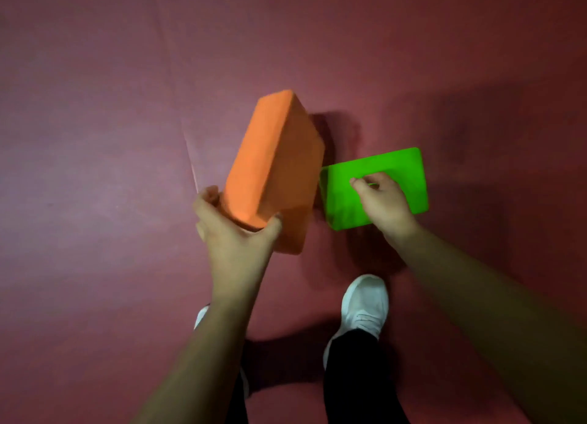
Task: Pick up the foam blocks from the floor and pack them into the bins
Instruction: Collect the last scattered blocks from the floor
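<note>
An orange foam block (273,166) is tilted up off the dark red floor, its far end pointing away from me. My left hand (235,229) grips its near end, thumb on the right side and fingers wrapped round the left. Just to its right a green foam block (403,182) lies flat on the floor. My right hand (381,201) rests on top of the green block with the fingers curled down onto it; whether it grips the block or only touches it is unclear. No bin is in view.
A dark red floor (111,137) fills the view, with a thin crease line (192,166) left of the orange block. My white shoes (365,306) and black trouser legs stand just below the blocks.
</note>
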